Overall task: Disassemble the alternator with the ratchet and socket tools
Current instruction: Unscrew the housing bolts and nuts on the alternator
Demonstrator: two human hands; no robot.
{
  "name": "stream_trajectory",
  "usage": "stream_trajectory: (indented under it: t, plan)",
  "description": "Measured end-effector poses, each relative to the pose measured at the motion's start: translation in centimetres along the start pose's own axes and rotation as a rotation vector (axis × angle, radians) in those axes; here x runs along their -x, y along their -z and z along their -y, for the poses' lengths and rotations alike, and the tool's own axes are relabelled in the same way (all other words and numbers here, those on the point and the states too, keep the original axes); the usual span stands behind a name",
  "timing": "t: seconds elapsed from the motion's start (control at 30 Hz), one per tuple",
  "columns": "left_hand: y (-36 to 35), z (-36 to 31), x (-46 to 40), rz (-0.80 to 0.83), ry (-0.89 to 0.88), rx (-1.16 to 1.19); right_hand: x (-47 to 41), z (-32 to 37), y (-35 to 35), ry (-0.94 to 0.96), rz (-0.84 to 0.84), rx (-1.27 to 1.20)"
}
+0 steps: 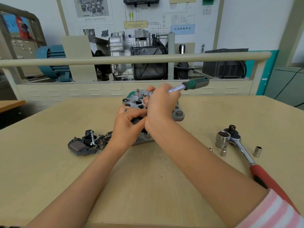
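R hand [162,104] is wrapped round the head end of the green-handled ratchet [189,86], fingers curled on the chrome shank; the socket end is hidden under the palm, so contact w/ any bolt can't be made out. Ratchet's long axis runs from the hand up and to the right, handle tip pointing away from the person. L hand [127,122] grips the near-left side of the alternator [178,113], fingers curled onto the housing, thumb across the top. Alternator sits mid-table [49,129], far side from the person; most of its body is covered by both hands, only the top lugs and right ear show.

Left of it: a heap of removed parts [85,143], dark plastic cover plus bolts, count unclear.

Right side: 1 red-handled ratchet [246,155], head away, handle toward the person and partly behind the striped sleeve [276,211]. Beside its head 1 large socket [222,139], then 2 small sockets [223,151], [257,151], all upright.
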State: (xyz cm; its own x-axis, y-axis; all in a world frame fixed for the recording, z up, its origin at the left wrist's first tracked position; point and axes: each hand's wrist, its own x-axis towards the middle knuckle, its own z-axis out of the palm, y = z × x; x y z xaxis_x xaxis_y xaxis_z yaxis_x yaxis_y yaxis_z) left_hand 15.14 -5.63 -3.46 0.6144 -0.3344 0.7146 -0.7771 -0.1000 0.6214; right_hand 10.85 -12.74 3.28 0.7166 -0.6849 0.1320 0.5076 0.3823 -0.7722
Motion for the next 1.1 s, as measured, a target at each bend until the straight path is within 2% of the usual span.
stream_trajectory:
  t: [0.1, 0.5, 0.77, 0.87, 0.93, 1.0, 1.1]
  plan:
    - [-0.2, -0.1, 0.1, -0.004, 0.029, 0.040, -0.4, 0.5, 0.1, -0.070, 0.039, 0.057]
    - [0.0, -0.1, 0.1, 0.010, 0.075, 0.048, -2.5, 3.0, 0.9, -0.376, 0.687, 0.398]
    - [0.2, -0.2, 0.1, 0.042, 0.061, 0.073, -3.7, 3.6, 0.6, -0.529, 0.937, 0.448]
    - [0.1, 0.0, 0.0, 0.010, 0.039, 0.053, -3.6, 3.3, 0.8, -0.508, 0.912, 0.382]
    - [0.0, 0.0, 0.0, -0.003, 0.037, 0.045, -3.1, 2.9, 1.0, -0.437, 0.826, 0.321]
    - [0.0, 0.0, 0.0, -0.009, 0.034, 0.039, -2.3, 2.3, 1.1, -0.318, 0.658, 0.248]
    - [0.0, 0.2, 0.0, -0.022, 0.013, 0.038, -0.7, 0.7, 0.8, -0.074, 0.292, 0.099]
